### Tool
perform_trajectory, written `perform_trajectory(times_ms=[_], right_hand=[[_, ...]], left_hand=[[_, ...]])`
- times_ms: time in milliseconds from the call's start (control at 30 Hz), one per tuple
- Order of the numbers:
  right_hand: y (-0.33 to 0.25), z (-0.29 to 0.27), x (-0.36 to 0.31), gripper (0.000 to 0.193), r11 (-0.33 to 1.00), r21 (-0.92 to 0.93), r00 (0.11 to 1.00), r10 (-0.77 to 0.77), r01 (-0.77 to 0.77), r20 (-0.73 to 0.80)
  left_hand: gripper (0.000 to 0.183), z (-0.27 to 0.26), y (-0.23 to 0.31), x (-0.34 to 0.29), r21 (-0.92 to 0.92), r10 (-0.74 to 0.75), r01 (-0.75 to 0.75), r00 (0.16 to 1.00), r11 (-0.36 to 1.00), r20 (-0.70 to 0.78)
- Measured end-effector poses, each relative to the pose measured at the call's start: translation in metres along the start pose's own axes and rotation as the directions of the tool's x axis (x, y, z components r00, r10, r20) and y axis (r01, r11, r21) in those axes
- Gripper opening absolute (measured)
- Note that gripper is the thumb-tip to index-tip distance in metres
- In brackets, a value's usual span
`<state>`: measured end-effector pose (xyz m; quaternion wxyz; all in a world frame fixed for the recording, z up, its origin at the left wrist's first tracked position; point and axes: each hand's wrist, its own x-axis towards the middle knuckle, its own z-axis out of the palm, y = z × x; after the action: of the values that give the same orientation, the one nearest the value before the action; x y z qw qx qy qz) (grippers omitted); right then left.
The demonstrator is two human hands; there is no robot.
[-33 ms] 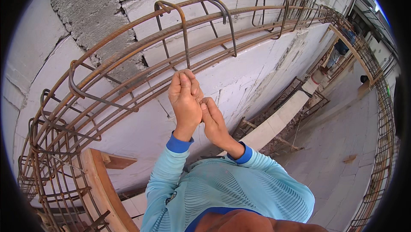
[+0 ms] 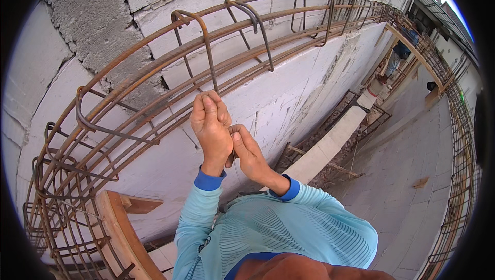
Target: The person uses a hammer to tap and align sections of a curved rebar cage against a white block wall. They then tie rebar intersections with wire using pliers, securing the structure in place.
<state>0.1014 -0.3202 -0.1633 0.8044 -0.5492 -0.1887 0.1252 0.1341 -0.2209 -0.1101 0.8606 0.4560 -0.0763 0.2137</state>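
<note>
My left hand (image 2: 211,133) is closed, raised in front of the white block wall. Its fingertips are just below the lower end of a bent steel stirrup (image 2: 210,55) on the rebar cage (image 2: 149,68); whether they touch it I cannot tell. Beside its wrist side, my right hand (image 2: 251,156) is pinched shut, thumb against the curled fingers, close against the left hand. A small dark bit shows between the two hands, too little to name. Whatever else either hand holds is hidden by the fingers.
Rusty bars curve along the top of the block wall (image 2: 294,94). A wooden frame (image 2: 121,231) stands at lower left. A narrow plank walkway (image 2: 330,148) runs below on the right, with a person (image 2: 399,53) far along it. More rebar (image 2: 459,177) lines the opposite wall.
The whole view has shifted slightly, so the cage and wall sit further left. Both hands appear a little lower and further left, still together and closed.
</note>
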Motion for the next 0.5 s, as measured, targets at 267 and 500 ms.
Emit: perform_trajectory(times_ms=[267,500], right_hand=[[-0.004,-0.02,-0.019,0.038,0.766,-0.627,0.945,0.081,0.144,0.316],[0.0,-0.02,-0.014,0.044,0.96,-0.164,0.935,-0.168,0.227,0.314]], left_hand=[[0.026,-0.006,0.032,0.009,-0.036,0.005,-0.006,1.0,0.999,-0.025],[0.027,0.003,0.016,-0.003,0.063,0.083,-0.088,0.993,0.994,0.086]])
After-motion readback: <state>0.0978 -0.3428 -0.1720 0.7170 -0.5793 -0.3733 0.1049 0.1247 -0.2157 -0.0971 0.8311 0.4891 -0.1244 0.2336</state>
